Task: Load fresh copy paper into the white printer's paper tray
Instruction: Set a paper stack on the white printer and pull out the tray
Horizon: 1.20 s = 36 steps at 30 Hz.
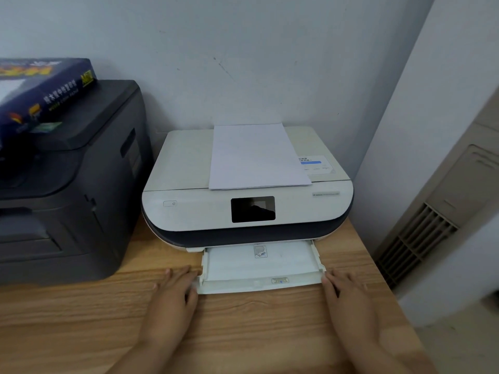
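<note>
Scanning from the left edge, we log a dark grey printer (67, 184) on the wooden desk (256, 333), its body partly cut by the frame. A dark blue paper ream (46, 87) lies on its top, tilted, wrapper lettering blurred.

Just right of it, near but apart, stands the white printer (247, 190), backed against the pale wall (243, 49). A small stack of copy paper (256, 156) lies flat on its scanner lid, lower edge overhanging the lid seam just above the dark screen (253, 209). A power button (170, 203) sits left of the screen; a sticker (314, 163) shows at the lid's right, text too small to read.

Below the printer's dark band, the paper tray (260, 286) is pulled out over the desk. Its floor looks white; we cannot tell whether any sheets lie in it.

Our left hand (172, 298) rests palm down on the desk, fingers spread and relaxed, fingertips touching the tray's left front corner, grasping nothing. Our right hand (348, 300) lies the same way at the tray's right front corner, fingers loose, thumb touching the rim, holding nothing.

Far right, a beige floor-standing unit (445, 211) with a vent grille stands beside the desk.
</note>
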{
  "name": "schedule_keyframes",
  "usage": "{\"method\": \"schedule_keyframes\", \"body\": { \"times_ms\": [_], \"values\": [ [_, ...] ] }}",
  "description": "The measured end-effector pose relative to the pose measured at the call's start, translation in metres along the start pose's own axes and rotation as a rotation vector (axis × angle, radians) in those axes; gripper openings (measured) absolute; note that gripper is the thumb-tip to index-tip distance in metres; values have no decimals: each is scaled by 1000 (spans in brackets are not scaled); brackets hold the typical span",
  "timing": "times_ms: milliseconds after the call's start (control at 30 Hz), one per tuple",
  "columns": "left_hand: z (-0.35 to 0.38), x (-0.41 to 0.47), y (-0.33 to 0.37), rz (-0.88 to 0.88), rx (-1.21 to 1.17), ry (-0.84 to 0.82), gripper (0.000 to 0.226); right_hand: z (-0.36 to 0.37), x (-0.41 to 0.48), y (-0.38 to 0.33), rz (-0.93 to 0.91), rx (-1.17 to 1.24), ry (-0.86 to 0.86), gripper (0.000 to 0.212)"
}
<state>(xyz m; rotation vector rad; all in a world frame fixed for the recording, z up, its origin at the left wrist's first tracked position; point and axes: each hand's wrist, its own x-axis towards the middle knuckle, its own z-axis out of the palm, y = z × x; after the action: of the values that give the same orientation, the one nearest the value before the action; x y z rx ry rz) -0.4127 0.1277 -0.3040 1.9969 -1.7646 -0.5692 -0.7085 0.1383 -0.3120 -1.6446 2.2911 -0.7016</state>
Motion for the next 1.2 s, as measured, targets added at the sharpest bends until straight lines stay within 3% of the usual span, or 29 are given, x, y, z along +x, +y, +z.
{"method": "schedule_keyframes", "body": {
  "times_ms": [233, 333, 500, 800, 900, 1033, 1200],
  "values": [
    [-4, 2, 7, 13, 1, -42, 35, -13, 6, -6, -22, 163, -34, 17],
    [-4, 1, 5, 16, -3, -52, 36, -13, 16, -7, -50, 223, -117, 31],
    [-5, 3, 4, 11, -38, -55, 36, -17, 17, -8, -74, 253, -122, 29],
    [-9, -3, -1, 22, -99, -38, 16, -21, 8, -1, -31, 270, -82, 36],
    [-14, -5, -1, 69, -173, -39, 30, -23, 5, 1, -29, 286, -81, 35],
    [-14, -9, -8, 130, -191, -65, 10, -25, -1, 7, -61, 267, -105, 34],
    [-13, -11, -13, 208, -102, -101, 33, -26, -4, 12, -131, 216, -159, 23]
  ]
}}
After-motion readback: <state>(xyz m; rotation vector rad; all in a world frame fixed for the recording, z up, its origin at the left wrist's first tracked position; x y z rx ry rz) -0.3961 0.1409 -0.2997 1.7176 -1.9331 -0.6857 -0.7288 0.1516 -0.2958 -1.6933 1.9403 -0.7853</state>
